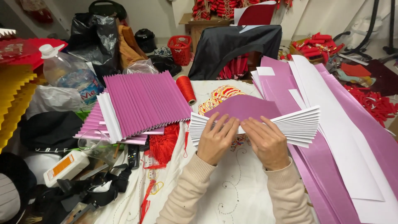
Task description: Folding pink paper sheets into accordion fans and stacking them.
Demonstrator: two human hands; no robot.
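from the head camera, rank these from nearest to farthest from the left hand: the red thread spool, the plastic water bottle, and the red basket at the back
1. Red thread spool, just up-left of the left hand.
2. Plastic water bottle, far left, lying on the clutter.
3. Red basket, at the back beyond the table.

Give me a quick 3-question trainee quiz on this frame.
1. True or false: both hands press on the pleated paper.
2. Where is the red thread spool? A) right of the pleated pink stack B) under the plastic bottle C) in the left hand
3. What colour is the pleated paper's flat top under the right hand?

Key: 1 true; 2 A; 3 purple-pink.
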